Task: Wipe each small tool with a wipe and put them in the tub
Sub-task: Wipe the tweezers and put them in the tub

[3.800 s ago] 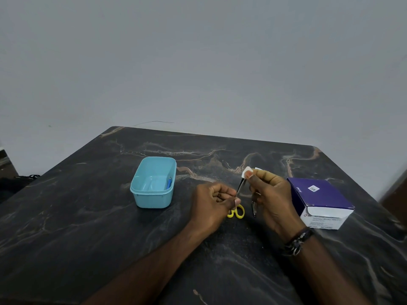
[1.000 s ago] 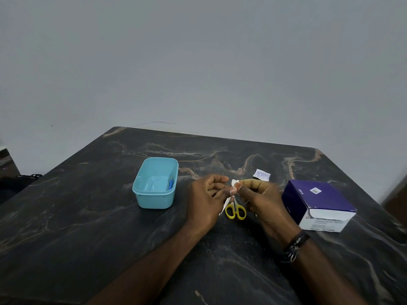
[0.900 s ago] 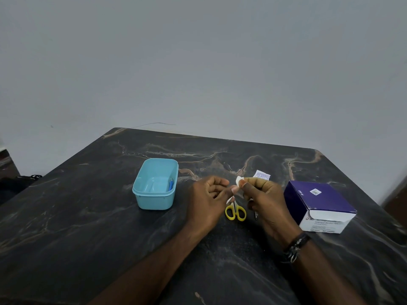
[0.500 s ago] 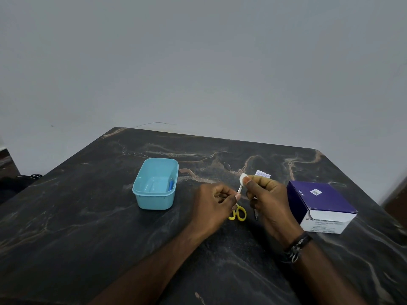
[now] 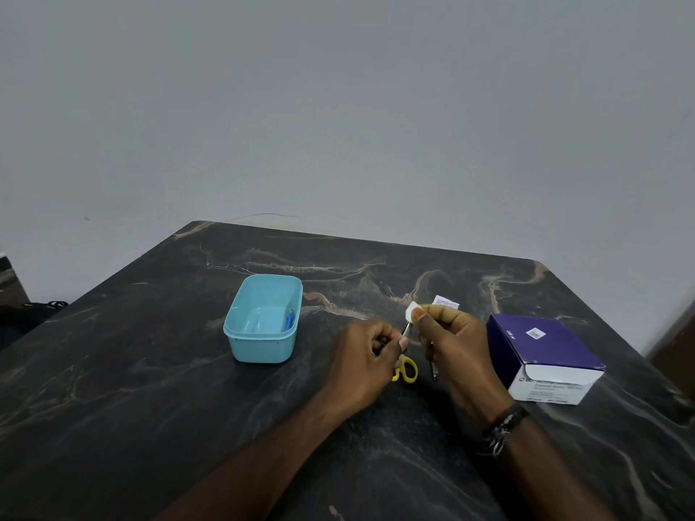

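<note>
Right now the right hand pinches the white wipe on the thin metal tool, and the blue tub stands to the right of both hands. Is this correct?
Not quite. In the head view the blue tub stands to the left of both hands, not the right. The right hand does pinch the white wipe on the thin metal tool.

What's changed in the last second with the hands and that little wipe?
The right hand has slid the white wipe up the thin metal tool, away from the left hand, which keeps gripping the tool's lower end. Nothing was let go. The blue tub, yellow scissors, purple box and torn wrapper stayed put.
</note>
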The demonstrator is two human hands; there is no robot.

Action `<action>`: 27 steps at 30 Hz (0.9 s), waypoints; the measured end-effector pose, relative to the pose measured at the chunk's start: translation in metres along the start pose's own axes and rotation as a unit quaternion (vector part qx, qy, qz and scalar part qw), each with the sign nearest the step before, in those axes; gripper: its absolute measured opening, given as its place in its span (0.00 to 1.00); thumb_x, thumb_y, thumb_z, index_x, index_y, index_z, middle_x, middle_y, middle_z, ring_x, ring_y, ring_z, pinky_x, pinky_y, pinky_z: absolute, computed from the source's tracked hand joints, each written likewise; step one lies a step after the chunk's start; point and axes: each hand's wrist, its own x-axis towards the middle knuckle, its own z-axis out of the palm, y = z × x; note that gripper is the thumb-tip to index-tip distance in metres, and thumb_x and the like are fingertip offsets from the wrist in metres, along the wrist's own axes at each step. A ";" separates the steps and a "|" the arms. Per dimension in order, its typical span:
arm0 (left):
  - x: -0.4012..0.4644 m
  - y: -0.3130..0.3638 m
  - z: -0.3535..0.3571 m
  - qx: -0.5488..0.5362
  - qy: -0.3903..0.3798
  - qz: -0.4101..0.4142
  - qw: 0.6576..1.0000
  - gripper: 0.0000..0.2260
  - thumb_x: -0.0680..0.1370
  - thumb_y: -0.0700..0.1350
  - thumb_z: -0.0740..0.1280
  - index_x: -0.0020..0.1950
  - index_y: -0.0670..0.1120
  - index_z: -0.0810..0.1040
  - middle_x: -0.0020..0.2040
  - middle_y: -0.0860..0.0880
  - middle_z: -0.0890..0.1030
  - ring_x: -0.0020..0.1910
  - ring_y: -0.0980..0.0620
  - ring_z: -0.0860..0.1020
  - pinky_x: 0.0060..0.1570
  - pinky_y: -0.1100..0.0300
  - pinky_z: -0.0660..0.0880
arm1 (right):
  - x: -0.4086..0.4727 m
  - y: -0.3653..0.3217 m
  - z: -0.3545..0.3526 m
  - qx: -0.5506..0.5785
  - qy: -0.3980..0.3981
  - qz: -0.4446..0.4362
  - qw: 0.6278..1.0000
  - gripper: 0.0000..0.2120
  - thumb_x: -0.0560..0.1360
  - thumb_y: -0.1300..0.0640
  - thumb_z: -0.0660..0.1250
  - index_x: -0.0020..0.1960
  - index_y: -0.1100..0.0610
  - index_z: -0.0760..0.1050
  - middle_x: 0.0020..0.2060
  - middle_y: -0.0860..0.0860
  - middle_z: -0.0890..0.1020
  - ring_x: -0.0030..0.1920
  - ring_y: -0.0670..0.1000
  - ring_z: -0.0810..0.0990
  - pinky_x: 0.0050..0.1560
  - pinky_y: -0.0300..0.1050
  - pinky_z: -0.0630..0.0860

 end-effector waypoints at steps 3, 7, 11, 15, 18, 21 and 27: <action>0.001 -0.002 0.000 -0.010 0.011 -0.003 1.000 0.05 0.77 0.46 0.68 0.42 0.48 0.80 0.34 0.49 0.82 0.34 0.49 0.83 0.36 0.42 0.81 | -0.004 0.000 0.002 0.008 -0.026 0.011 1.000 0.07 0.77 0.64 0.66 0.48 0.67 0.80 0.24 0.46 0.80 0.23 0.40 0.76 0.24 0.31 0.70; 0.003 -0.003 -0.003 0.005 0.034 0.014 0.999 0.07 0.77 0.46 0.68 0.40 0.46 0.80 0.31 0.50 0.81 0.31 0.51 0.81 0.33 0.44 0.80 | -0.007 -0.001 0.006 0.022 -0.058 0.033 0.998 0.07 0.77 0.64 0.67 0.46 0.68 0.80 0.30 0.54 0.83 0.27 0.47 0.81 0.26 0.36 0.75; 0.000 0.001 -0.001 0.033 0.039 0.024 0.998 0.04 0.76 0.44 0.71 0.43 0.45 0.82 0.32 0.49 0.83 0.31 0.54 0.82 0.33 0.52 0.80 | -0.003 0.001 0.002 0.000 -0.007 0.005 1.000 0.07 0.76 0.63 0.68 0.48 0.67 0.80 0.25 0.46 0.80 0.25 0.40 0.77 0.27 0.31 0.72; -0.002 0.002 -0.002 0.068 0.060 0.050 0.995 0.03 0.74 0.45 0.73 0.41 0.47 0.83 0.33 0.52 0.83 0.30 0.57 0.81 0.34 0.55 0.80 | -0.002 0.003 0.001 0.000 -0.001 0.003 1.000 0.07 0.77 0.63 0.67 0.48 0.66 0.80 0.23 0.45 0.79 0.23 0.39 0.75 0.25 0.30 0.70; -0.001 0.000 -0.003 0.120 0.091 0.101 0.983 0.03 0.72 0.43 0.74 0.38 0.47 0.83 0.35 0.54 0.82 0.33 0.58 0.79 0.34 0.57 0.77 | -0.005 0.005 0.006 -0.002 -0.032 0.020 0.999 0.07 0.77 0.61 0.68 0.45 0.64 0.81 0.28 0.50 0.82 0.28 0.43 0.79 0.29 0.35 0.74; 0.001 -0.001 -0.004 0.166 0.100 0.145 0.970 0.04 0.71 0.40 0.74 0.36 0.45 0.81 0.36 0.52 0.80 0.35 0.57 0.77 0.35 0.54 0.76 | -0.007 0.007 0.010 -0.019 -0.048 0.029 0.998 0.08 0.76 0.59 0.69 0.43 0.64 0.81 0.27 0.48 0.82 0.26 0.42 0.77 0.29 0.36 0.72; -0.002 0.002 -0.002 0.209 0.082 0.167 0.960 0.07 0.72 0.41 0.74 0.35 0.46 0.79 0.37 0.51 0.79 0.36 0.56 0.76 0.36 0.58 0.74 | -0.003 0.005 0.007 -0.007 0.025 0.001 1.000 0.06 0.77 0.63 0.67 0.47 0.66 0.80 0.22 0.43 0.78 0.22 0.38 0.74 0.24 0.29 0.68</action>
